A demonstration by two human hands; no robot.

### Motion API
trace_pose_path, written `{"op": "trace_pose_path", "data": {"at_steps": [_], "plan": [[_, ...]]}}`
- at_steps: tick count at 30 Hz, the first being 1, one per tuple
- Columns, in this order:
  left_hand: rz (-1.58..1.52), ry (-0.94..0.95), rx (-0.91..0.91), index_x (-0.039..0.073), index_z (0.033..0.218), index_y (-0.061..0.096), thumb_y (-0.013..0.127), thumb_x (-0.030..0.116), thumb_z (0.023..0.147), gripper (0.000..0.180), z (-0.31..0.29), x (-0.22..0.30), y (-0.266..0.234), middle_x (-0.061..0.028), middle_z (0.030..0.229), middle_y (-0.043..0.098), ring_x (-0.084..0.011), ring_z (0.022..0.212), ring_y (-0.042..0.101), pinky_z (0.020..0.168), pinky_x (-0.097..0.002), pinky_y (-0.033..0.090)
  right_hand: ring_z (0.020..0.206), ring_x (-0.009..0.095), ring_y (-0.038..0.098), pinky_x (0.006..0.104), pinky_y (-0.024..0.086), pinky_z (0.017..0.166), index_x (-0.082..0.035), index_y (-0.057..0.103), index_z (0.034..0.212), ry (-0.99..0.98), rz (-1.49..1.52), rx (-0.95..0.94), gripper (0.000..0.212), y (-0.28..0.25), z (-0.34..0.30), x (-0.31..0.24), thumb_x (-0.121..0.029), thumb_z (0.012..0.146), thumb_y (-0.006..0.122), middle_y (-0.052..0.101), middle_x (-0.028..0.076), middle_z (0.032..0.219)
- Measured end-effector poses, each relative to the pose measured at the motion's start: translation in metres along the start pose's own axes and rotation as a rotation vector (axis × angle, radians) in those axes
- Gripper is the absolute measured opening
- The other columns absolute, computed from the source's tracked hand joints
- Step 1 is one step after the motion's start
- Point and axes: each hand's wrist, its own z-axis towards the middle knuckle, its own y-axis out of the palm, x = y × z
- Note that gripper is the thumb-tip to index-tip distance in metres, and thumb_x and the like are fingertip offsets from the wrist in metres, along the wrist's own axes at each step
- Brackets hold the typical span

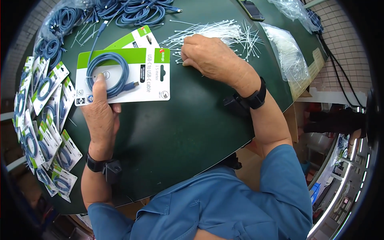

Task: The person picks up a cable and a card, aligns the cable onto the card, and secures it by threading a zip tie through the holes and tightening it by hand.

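Observation:
My left hand [100,116] grips a white and green packaging card [156,90] together with a coiled blue USB cable [122,66], thumb pressed across the coil. One plug lies on the card's lower part; the other end [103,29] sticks up beyond its top edge. At the near left edge of a loose pile of white cable ties [216,30], my right hand [212,58] has its fingertips pinched together. Thin tie ends show beside those fingertips, but what they hold is hidden. A second green and white card [134,38] lies behind the held one.
Cards with coiled cables [48,140] cover the table's left side. Bundles of blue cables [136,10] lie at the back. A clear bag of cable ties [286,50] and a phone [251,9] lie at the right. The dark green table [172,140] has a curved near edge.

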Motion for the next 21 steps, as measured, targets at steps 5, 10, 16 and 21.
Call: {"op": "trace_pose_path", "data": {"at_steps": [5,10,16,21], "plan": [[0.034,0.047,0.014,0.000,0.115,0.059,0.056,0.015,0.104,0.019,-0.006,0.000,0.002,-0.0065,0.085,0.067,-0.0070,0.052,0.056,0.037,-0.0204,0.038,0.078,0.031,0.067,0.0387,0.054,0.070,-0.001,0.064,0.090,0.050,0.132,0.156,0.016,-0.005,0.006,-0.009,-0.014,0.092,0.071,0.067,0.011,0.084],[0.188,0.145,-0.025,-0.001,0.116,0.061,0.057,0.013,0.103,0.020,-0.028,0.004,0.005,-0.0062,0.085,0.068,-0.0090,0.053,0.057,0.042,-0.0227,0.042,0.065,0.014,0.065,0.0291,0.052,0.059,0.000,0.064,0.096,0.134,0.445,0.331,0.011,-0.018,0.010,-0.012,-0.009,0.095,0.071,0.070,0.006,0.080],[0.568,0.480,-0.135,-0.001,0.112,0.065,0.065,0.007,0.096,0.018,-0.044,-0.022,-0.022,-0.0105,0.085,0.069,-0.0172,0.055,0.062,0.048,-0.0267,0.047,0.064,0.004,0.060,0.0218,0.047,0.055,-0.001,0.064,0.100,0.375,0.849,0.256,0.009,-0.033,0.012,-0.017,-0.009,0.098,0.068,0.069,0.000,0.078],[0.720,0.784,-0.594,-0.004,0.111,0.066,0.071,-0.001,0.084,0.028,-0.038,0.001,-0.014,-0.0135,0.078,0.067,-0.0224,0.054,0.060,0.048,-0.0303,0.045,0.065,0.006,0.061,0.0220,0.048,0.057,-0.001,0.064,0.098,0.386,0.910,0.268,0.009,-0.034,0.013,-0.014,-0.010,0.100,0.066,0.069,0.000,0.076]]}}
